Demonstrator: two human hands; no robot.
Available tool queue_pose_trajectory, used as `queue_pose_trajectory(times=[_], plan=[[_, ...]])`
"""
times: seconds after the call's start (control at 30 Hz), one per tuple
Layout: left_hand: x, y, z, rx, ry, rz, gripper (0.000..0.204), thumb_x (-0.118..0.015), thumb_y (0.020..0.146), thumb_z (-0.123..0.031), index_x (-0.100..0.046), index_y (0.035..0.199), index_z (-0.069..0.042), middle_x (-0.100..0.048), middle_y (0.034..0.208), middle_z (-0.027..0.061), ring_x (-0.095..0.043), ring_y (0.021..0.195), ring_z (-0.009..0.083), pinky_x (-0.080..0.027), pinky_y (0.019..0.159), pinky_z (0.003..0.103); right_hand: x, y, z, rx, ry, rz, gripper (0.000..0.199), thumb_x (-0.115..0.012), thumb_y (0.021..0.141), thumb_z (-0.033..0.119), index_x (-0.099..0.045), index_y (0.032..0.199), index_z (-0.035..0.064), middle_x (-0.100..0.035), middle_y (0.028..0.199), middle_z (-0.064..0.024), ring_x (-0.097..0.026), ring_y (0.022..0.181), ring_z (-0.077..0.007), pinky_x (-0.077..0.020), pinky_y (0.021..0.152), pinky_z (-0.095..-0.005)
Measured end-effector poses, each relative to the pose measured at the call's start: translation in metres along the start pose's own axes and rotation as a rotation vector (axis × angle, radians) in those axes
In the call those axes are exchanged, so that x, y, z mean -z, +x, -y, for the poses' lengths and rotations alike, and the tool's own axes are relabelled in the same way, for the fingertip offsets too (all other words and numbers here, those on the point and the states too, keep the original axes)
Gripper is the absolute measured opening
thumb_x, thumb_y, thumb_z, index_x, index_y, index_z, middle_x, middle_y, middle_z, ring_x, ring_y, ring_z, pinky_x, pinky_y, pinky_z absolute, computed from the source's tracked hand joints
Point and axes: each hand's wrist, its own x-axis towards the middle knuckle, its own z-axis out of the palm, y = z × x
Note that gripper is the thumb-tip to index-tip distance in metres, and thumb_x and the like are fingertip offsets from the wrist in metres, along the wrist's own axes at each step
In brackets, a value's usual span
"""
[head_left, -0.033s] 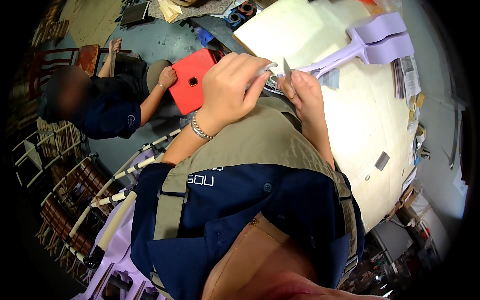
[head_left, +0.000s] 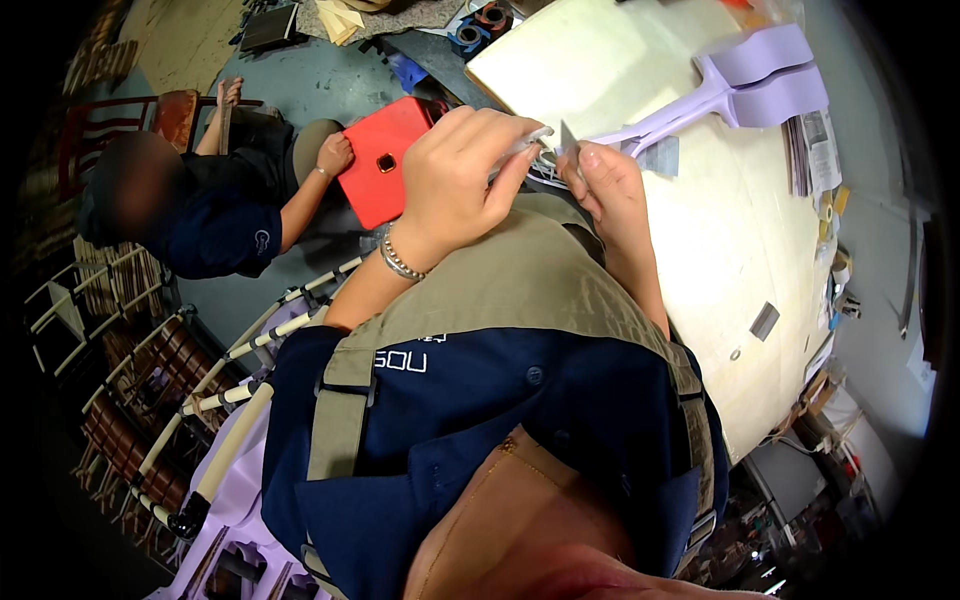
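My left hand point(head_left: 462, 178) is raised above my apron, thumb and fingers pinched on a small whitish piece point(head_left: 538, 137) whose tip sticks out; most of it is hidden by the fingers. Close to its right, my right hand point(head_left: 614, 192) grips a thin, flat grey piece point(head_left: 569, 140) between thumb and fingers, one pointed corner upward. Whether it is a blade or a folded abrasive sheet cannot be made out. A narrow gap separates the two held pieces. Just beyond them lies a lavender guitar-like part point(head_left: 765, 80), its long neck reaching toward my right hand.
The pale worktable point(head_left: 725, 300) spreads to my right, with a small grey rectangle point(head_left: 764, 321) on it. Seated at the left, a co-worker point(head_left: 225, 215) has a hand on a red guitar-like body point(head_left: 385, 160). A cream-tubed rack point(head_left: 240, 400) with lavender parts stands at lower left.
The grey piece in my right hand has tilted and shifted slightly left, with small finger movement. My left hand stays nearly still.
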Motion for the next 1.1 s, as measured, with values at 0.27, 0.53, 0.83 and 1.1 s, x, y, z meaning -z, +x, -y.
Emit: queue_pose_trajectory(times=[0.27,0.53,0.83,1.1], plan=[[0.0,-0.002,0.001,0.016,-0.151,-0.101,0.019,-0.064,0.061,-0.005,-0.066,0.08,-0.006,-0.061,0.067,0.005,-0.053,0.059,0.0199,-0.041,0.055,0.027,-0.01,-0.007,0.014,0.035,-0.24,0.051,0.037,-0.043,0.09,0.025,-0.046,0.061,0.0018,-0.041,0.056,0.0002,-0.036,0.054,-0.0082,-0.0288,0.05,-0.0232],[-0.011,-0.013,0.008,0.105,-0.528,0.007,0.022,-0.057,0.075,-0.01,-0.055,0.094,0.0,-0.059,0.076,0.0079,-0.053,0.06,0.0183,-0.042,0.058,0.027,-0.019,-0.008,0.011,-0.042,-0.165,-0.057,0.038,-0.043,0.091,0.028,-0.046,0.063,0.003,-0.04,0.056,0.0024,-0.034,0.053,-0.0062,-0.028,0.049,-0.0215],[-0.003,-0.019,0.0,0.299,-0.729,0.213,0.029,-0.054,0.082,-0.018,-0.048,0.102,0.002,-0.055,0.082,0.0081,-0.056,0.068,0.015,-0.044,0.06,0.024,-0.017,-0.008,0.006,0.034,-0.211,-0.058,0.038,-0.042,0.091,0.028,-0.047,0.063,0.0023,-0.041,0.055,0.0015,-0.036,0.053,-0.0067,-0.0294,0.049,-0.0215],[-0.009,-0.018,0.002,0.092,-0.328,0.15,0.033,-0.062,0.076,-0.029,-0.053,0.091,-0.001,-0.054,0.075,0.0094,-0.054,0.059,0.0225,-0.043,0.051,0.029,-0.009,-0.006,0.002,0.127,-0.297,0.023,0.034,-0.045,0.089,0.025,-0.05,0.065,0.0017,-0.045,0.055,-0.002,-0.04,0.055,-0.0121,-0.0338,0.054,-0.0253]])
